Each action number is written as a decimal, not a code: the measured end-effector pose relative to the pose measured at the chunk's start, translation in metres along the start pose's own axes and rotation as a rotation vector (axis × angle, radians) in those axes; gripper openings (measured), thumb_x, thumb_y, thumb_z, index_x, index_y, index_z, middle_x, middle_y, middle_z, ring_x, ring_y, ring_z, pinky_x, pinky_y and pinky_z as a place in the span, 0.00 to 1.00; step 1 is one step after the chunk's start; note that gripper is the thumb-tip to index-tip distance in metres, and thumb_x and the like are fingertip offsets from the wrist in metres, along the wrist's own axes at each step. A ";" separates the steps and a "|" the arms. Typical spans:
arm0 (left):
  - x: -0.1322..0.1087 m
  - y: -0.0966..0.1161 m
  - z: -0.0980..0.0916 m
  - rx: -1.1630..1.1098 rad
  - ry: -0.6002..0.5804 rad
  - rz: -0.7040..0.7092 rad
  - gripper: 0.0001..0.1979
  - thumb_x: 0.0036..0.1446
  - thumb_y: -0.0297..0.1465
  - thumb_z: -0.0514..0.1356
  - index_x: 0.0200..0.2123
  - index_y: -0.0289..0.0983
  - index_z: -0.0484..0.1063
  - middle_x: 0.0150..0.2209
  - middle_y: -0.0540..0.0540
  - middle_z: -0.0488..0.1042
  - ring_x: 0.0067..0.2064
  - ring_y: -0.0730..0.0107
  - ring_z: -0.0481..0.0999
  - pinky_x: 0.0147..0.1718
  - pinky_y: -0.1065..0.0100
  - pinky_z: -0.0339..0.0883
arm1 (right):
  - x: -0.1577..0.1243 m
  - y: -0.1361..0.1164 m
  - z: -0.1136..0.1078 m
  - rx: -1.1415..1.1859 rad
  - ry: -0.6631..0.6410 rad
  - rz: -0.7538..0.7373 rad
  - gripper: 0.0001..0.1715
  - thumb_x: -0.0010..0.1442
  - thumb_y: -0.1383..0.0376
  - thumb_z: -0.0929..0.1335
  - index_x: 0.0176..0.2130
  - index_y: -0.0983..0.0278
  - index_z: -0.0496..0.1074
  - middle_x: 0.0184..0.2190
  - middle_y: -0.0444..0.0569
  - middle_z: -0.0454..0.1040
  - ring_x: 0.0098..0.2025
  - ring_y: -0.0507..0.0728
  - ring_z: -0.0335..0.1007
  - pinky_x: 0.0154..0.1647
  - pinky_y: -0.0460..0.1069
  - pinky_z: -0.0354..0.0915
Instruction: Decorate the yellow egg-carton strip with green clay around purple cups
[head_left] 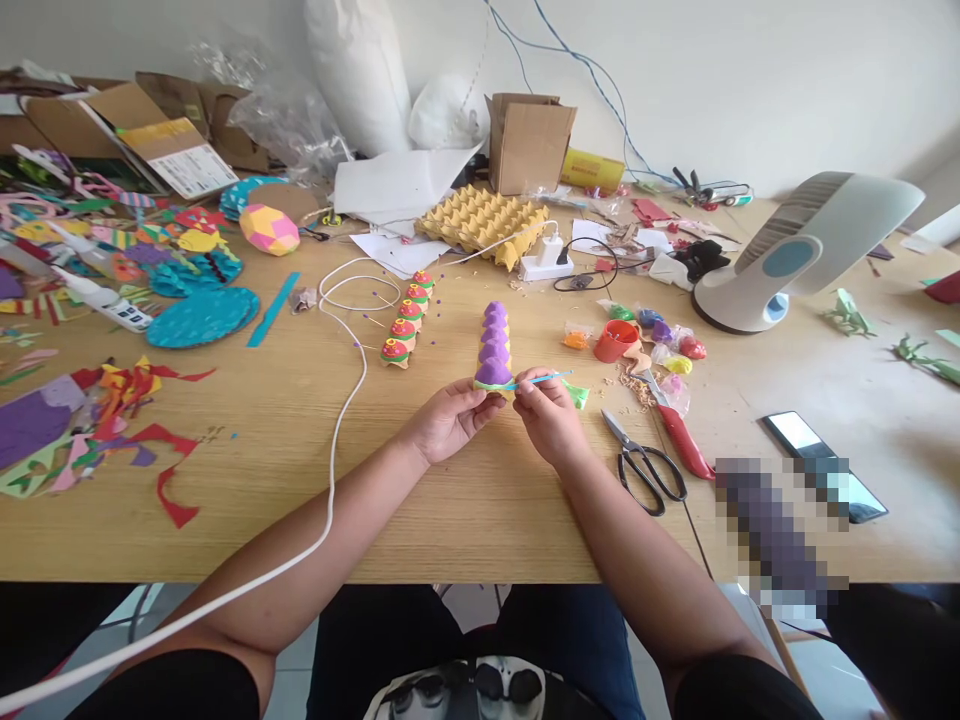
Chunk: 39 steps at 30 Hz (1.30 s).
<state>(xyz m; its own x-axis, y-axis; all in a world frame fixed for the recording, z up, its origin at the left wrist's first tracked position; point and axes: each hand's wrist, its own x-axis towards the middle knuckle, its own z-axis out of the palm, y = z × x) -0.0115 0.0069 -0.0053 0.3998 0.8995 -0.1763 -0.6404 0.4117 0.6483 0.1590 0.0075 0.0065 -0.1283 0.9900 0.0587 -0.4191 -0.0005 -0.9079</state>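
A strip of egg carton (494, 345) covered in purple on its bumps, yellow at the sides, points away from me above the table. Its near end carries a pale green band. My left hand (455, 418) is closed on that near end from the left. In my right hand (551, 413), thumb and fingers pinch a thin blue stick (551, 376), its tip against the green band. A second carton strip (406, 320), red and green with yellow rings on top, rests on the table to the left.
Black-handled scissors (637, 462), a red-handled knife (684, 440) and a phone (814, 462) lie at right. A red cup (616, 341) stands among bags of coloured clay. Behind are a yellow egg tray (480, 222) and a white lamp-like device (802, 250). A white cable (335, 450) crosses my left arm.
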 end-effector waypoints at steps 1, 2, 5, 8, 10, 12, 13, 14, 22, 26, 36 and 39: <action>0.000 0.000 0.000 -0.002 -0.005 0.000 0.09 0.54 0.23 0.67 0.40 0.33 0.80 0.38 0.43 0.82 0.41 0.72 0.82 0.41 0.76 0.76 | 0.000 0.001 0.000 0.006 -0.005 0.001 0.17 0.52 0.55 0.75 0.33 0.59 0.67 0.30 0.41 0.65 0.28 0.50 0.56 0.28 0.46 0.56; 0.000 0.000 -0.001 -0.005 -0.011 0.001 0.09 0.54 0.23 0.67 0.41 0.32 0.80 0.39 0.43 0.82 0.41 0.72 0.82 0.42 0.76 0.76 | 0.000 0.002 0.000 0.006 -0.008 0.001 0.17 0.52 0.55 0.75 0.33 0.60 0.67 0.29 0.41 0.64 0.28 0.49 0.55 0.28 0.46 0.55; 0.000 -0.001 -0.001 -0.010 -0.022 -0.003 0.10 0.54 0.24 0.67 0.41 0.32 0.80 0.39 0.43 0.82 0.41 0.72 0.82 0.42 0.76 0.75 | 0.000 0.003 0.000 -0.046 0.006 -0.015 0.17 0.52 0.55 0.76 0.34 0.60 0.69 0.29 0.41 0.65 0.27 0.49 0.54 0.28 0.46 0.55; 0.000 -0.001 0.000 -0.016 -0.021 -0.011 0.10 0.53 0.24 0.68 0.41 0.32 0.80 0.39 0.43 0.82 0.41 0.71 0.82 0.42 0.76 0.75 | 0.000 0.003 0.001 -0.121 0.044 -0.069 0.17 0.52 0.55 0.76 0.35 0.60 0.70 0.30 0.41 0.67 0.29 0.50 0.56 0.31 0.47 0.57; 0.000 -0.001 0.001 -0.019 -0.031 -0.015 0.11 0.53 0.24 0.69 0.41 0.32 0.80 0.39 0.43 0.82 0.41 0.72 0.81 0.42 0.76 0.75 | -0.001 0.003 0.001 -0.133 0.064 -0.106 0.16 0.53 0.56 0.76 0.36 0.60 0.69 0.29 0.40 0.66 0.30 0.51 0.57 0.32 0.47 0.58; 0.000 -0.001 0.001 -0.020 -0.048 -0.014 0.12 0.52 0.25 0.69 0.42 0.32 0.80 0.39 0.43 0.82 0.41 0.73 0.81 0.42 0.76 0.75 | -0.001 0.003 0.002 -0.125 0.070 -0.125 0.15 0.53 0.58 0.76 0.36 0.60 0.70 0.29 0.40 0.66 0.30 0.50 0.57 0.33 0.47 0.58; 0.000 -0.001 0.001 -0.020 -0.052 -0.010 0.12 0.52 0.25 0.70 0.42 0.32 0.80 0.39 0.44 0.82 0.41 0.73 0.81 0.42 0.77 0.74 | -0.002 0.003 0.002 -0.122 0.067 -0.127 0.15 0.53 0.58 0.76 0.36 0.60 0.70 0.29 0.40 0.66 0.30 0.50 0.58 0.33 0.47 0.58; 0.000 -0.001 0.001 -0.019 -0.054 -0.006 0.12 0.52 0.25 0.70 0.41 0.32 0.80 0.39 0.44 0.82 0.41 0.73 0.81 0.42 0.77 0.74 | -0.002 0.003 0.002 -0.120 0.063 -0.127 0.14 0.54 0.58 0.76 0.35 0.60 0.70 0.29 0.40 0.67 0.30 0.50 0.58 0.33 0.47 0.57; 0.000 -0.005 -0.001 -0.013 -0.035 -0.014 0.11 0.51 0.26 0.72 0.40 0.33 0.80 0.37 0.45 0.82 0.40 0.74 0.82 0.41 0.78 0.74 | 0.000 0.008 -0.002 -0.046 0.056 -0.128 0.15 0.52 0.59 0.78 0.34 0.60 0.71 0.28 0.40 0.67 0.30 0.50 0.58 0.33 0.48 0.57; -0.001 -0.004 0.001 -0.018 -0.016 -0.031 0.12 0.49 0.26 0.72 0.39 0.33 0.81 0.36 0.46 0.82 0.39 0.74 0.82 0.40 0.78 0.74 | 0.000 0.009 -0.002 -0.043 0.050 -0.117 0.15 0.52 0.58 0.78 0.35 0.59 0.71 0.28 0.39 0.66 0.29 0.50 0.57 0.32 0.48 0.56; 0.001 -0.002 -0.001 -0.012 0.021 -0.020 0.12 0.48 0.26 0.73 0.37 0.32 0.80 0.34 0.46 0.82 0.37 0.75 0.81 0.38 0.79 0.75 | 0.001 -0.004 -0.002 0.220 -0.027 0.037 0.15 0.50 0.62 0.78 0.29 0.61 0.68 0.26 0.39 0.63 0.25 0.48 0.51 0.26 0.45 0.48; 0.001 -0.002 -0.001 -0.015 0.027 -0.016 0.11 0.48 0.26 0.73 0.36 0.32 0.79 0.34 0.46 0.82 0.37 0.75 0.81 0.38 0.79 0.75 | 0.001 -0.007 -0.003 0.272 -0.026 0.051 0.16 0.49 0.64 0.77 0.28 0.61 0.67 0.26 0.39 0.61 0.25 0.48 0.51 0.25 0.45 0.46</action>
<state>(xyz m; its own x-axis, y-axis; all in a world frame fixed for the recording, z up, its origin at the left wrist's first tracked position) -0.0106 0.0070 -0.0078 0.3924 0.8962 -0.2072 -0.6436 0.4284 0.6342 0.1647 0.0091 0.0116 -0.1769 0.9838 0.0292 -0.6372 -0.0919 -0.7652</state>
